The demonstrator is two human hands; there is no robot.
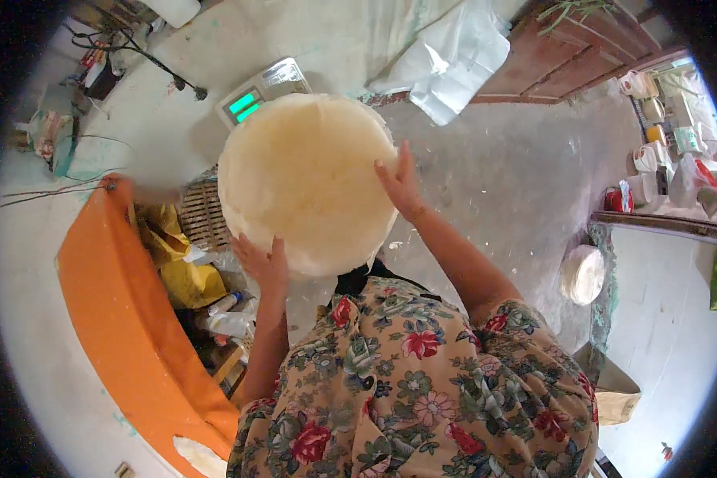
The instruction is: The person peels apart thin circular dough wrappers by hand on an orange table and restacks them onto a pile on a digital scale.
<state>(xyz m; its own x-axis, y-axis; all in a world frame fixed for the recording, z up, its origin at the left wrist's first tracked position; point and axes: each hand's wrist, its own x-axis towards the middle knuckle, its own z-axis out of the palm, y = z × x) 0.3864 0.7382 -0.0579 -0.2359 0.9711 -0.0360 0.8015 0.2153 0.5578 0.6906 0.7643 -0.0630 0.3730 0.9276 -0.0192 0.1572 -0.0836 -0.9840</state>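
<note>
A broad, round, cream-coloured stack of thin sheets [307, 183], like flatbread or rice paper, fills the middle of the head view. Its edge looks slightly ragged. At the near left rim, my left hand [264, 264] grips it with the thumb apart from the fingers. My right hand [403, 187] holds the right rim, thumb and fingers spread along the edge. Just beyond the far left rim, a digital scale [243, 105] shows a lit green display. The stack covers part of the scale; whether it rests on it I cannot tell.
An orange cloth [127, 319] drapes over a long surface at left, beside a yellow bag [187, 275] and a slatted crate [203, 215]. Clear plastic bags [458, 60] hang far ahead. Another round pale stack [582, 275] stands at right, below a ledge of containers [653, 159].
</note>
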